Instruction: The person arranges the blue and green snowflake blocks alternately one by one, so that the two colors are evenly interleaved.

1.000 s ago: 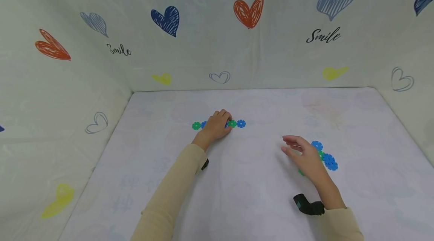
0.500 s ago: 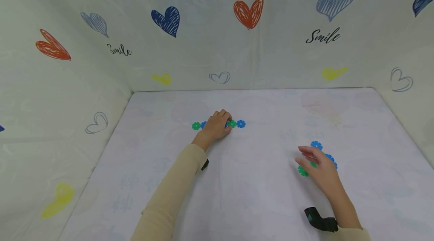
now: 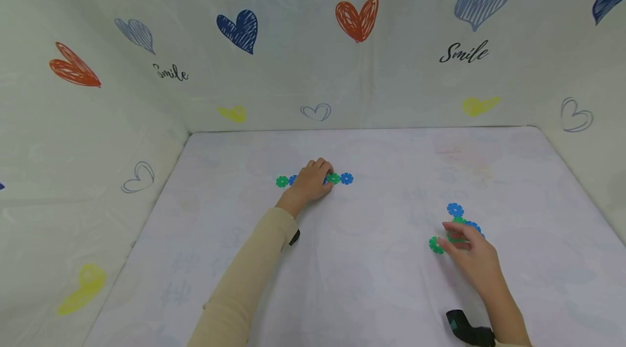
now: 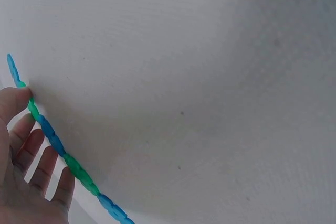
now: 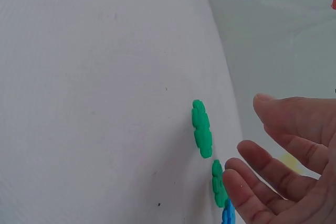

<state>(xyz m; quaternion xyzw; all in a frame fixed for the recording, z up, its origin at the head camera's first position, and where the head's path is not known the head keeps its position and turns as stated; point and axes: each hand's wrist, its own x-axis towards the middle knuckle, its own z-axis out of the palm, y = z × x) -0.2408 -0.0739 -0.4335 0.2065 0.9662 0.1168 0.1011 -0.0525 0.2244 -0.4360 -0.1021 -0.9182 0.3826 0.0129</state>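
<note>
On the table, my left hand point(image 3: 311, 180) lies across a row of joined green and blue snowflake discs point(image 3: 346, 178). In the left wrist view the thumb overlaps the row's edge and the fingertips point(image 4: 64, 182) meet it; the hand hides the row's middle from the head view. Farther right, my right hand point(image 3: 471, 254) hovers over loose snowflake discs, thumb and fingers apart. Left of the thumb is a green disc point(image 3: 435, 245). A blue disc point(image 3: 455, 209) lies beyond the fingers, and more green and blue ones are partly covered. Nothing is held between the right fingers point(image 5: 244, 190).
A white-covered table point(image 3: 371, 260) carries the discs. Behind it and at the left rises a pale cloth wall point(image 3: 406, 81) printed with hearts. A black wrist camera point(image 3: 467, 328) sits at the right wrist.
My right hand has moved right and toward the near side, coming over the loose discs and uncovering the green one. My left hand stays put on the row.
</note>
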